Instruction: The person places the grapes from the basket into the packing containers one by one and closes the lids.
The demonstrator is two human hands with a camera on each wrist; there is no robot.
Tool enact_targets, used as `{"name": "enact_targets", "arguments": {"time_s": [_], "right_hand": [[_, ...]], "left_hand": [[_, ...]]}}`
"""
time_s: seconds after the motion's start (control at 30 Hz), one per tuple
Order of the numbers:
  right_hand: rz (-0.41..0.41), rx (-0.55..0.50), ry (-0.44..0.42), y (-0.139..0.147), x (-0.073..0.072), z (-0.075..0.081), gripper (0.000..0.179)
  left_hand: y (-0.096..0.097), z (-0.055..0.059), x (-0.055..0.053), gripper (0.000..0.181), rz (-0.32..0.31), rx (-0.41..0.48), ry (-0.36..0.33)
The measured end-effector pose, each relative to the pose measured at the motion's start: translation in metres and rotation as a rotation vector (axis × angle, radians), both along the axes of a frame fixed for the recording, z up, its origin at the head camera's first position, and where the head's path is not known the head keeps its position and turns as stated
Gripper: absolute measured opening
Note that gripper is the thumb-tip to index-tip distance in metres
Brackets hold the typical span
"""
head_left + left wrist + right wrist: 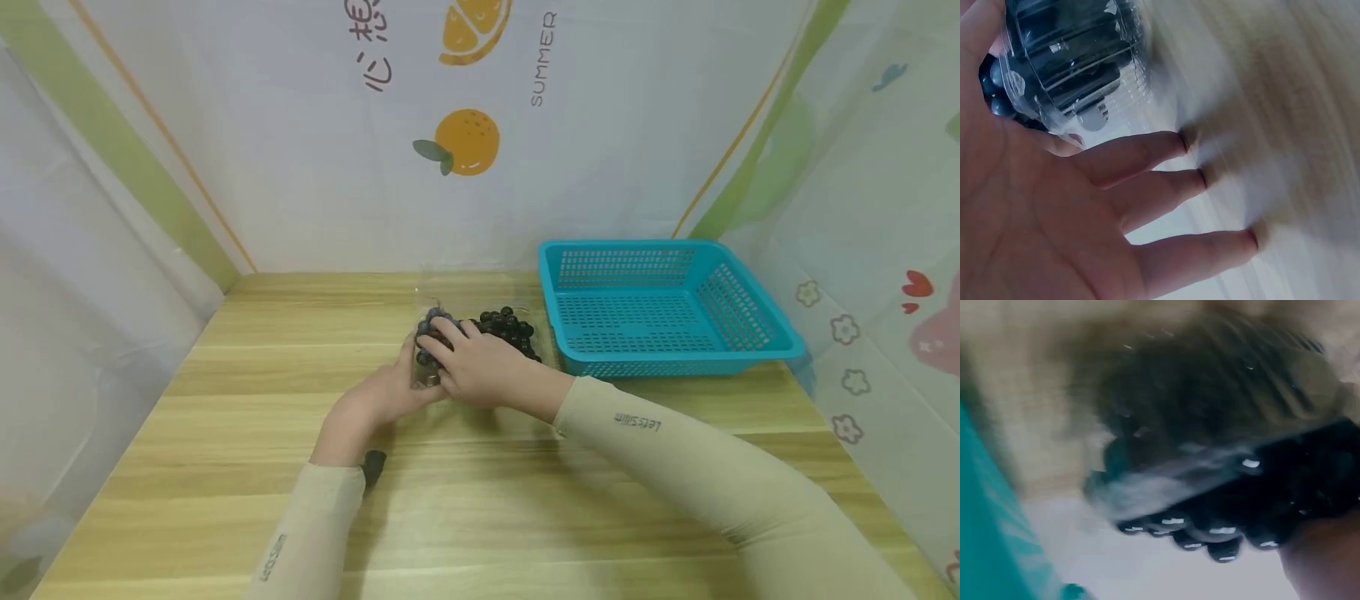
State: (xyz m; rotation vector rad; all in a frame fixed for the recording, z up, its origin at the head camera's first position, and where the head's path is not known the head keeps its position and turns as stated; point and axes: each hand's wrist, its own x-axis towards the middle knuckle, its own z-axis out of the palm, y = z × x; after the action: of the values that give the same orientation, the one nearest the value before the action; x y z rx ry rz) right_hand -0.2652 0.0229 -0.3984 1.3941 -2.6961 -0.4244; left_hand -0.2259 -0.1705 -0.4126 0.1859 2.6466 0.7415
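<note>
A clear plastic box (551, 350) holds dark grapes (517, 329), several of them heaped toward its right side. My left hand (386, 392) holds the box by its near left corner, with the thumb along the left side. In the left wrist view its other three fingers (1204, 262) are spread straight, tips against the tabletop. Reaching across from the right, my right hand (483, 367) lies over the left part of the box, its fingers curled over a bunch of bluish grapes (433, 315). The right wrist view is blurred, but shows grapes (1222, 531) above the box wall (1147, 494).
An empty turquoise plastic basket (671, 362) stands at the right of the box, close to it. A small dark object (373, 467) shows beside my left wrist. Behind the wooden table (247, 375) hangs a white printed curtain (315, 183).
</note>
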Motion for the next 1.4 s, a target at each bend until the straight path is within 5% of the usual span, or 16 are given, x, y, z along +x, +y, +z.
{"name": "enact_targets", "arguments": {"time_s": [0.13, 0.37, 0.63, 0.93, 1.23, 1.4], "right_hand": [[-0.097, -0.136, -0.04, 0.009, -0.001, -0.002, 0.068], [-0.145, -0.239, 0.113, 0.008, 0.0, -0.001, 0.076], [-0.259, -0.184, -0.087, -0.012, -0.004, -0.001, 0.086], [-0.43, -0.203, -0.194, -0.02, -0.016, -0.002, 0.087], [-0.612, -0.22, -0.163, -0.017, -0.011, -0.008, 0.104], [-0.619, -0.302, -0.193, -0.017, -0.008, -0.015, 0.108]], "left_hand": [[0.0, 0.0, 0.001, 0.124, 0.008, -0.017, 0.003], [0.0, -0.001, 0.003, 0.124, 0.022, 0.01, -0.013], [-0.003, -0.003, 0.003, 0.126, 0.003, 0.01, -0.016], [-0.003, -0.006, 0.002, 0.127, 0.035, 0.037, -0.04], [0.001, -0.004, -0.003, 0.126, 0.006, 0.026, -0.024], [0.001, -0.002, -0.001, 0.125, -0.004, 0.014, -0.021]]}}
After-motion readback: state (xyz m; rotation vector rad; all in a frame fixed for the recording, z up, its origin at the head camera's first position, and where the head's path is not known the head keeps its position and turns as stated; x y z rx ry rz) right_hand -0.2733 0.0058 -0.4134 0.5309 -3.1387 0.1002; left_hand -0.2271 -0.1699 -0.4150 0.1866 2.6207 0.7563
